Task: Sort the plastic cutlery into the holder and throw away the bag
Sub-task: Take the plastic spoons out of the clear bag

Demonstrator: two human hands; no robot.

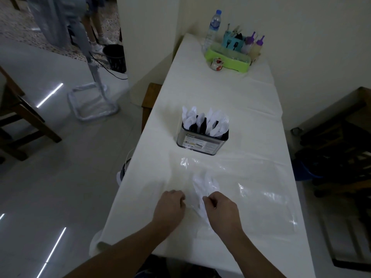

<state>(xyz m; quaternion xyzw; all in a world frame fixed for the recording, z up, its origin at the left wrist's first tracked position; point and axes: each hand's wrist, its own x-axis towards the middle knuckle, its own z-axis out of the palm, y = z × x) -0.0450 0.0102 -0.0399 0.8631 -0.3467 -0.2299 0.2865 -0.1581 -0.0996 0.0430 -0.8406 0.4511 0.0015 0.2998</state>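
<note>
Item: bag [200,192], clear, held at near table [251,121] edge.
Pinched by left hand [170,205] and right hand [220,207], probably for gathering; holder [202,142] beyond is stocked with cutlery [206,121].

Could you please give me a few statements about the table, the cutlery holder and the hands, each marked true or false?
1. The holder already has white plastic cutlery standing in it. True.
2. Both hands are gripping the clear plastic bag. True: the left hand and right hand pinch it.
3. The holder lies tipped on its side. False: it stands upright.
4. The water bottle stands beside the holder. False: it is at the table's far end, by the green tray.
</note>
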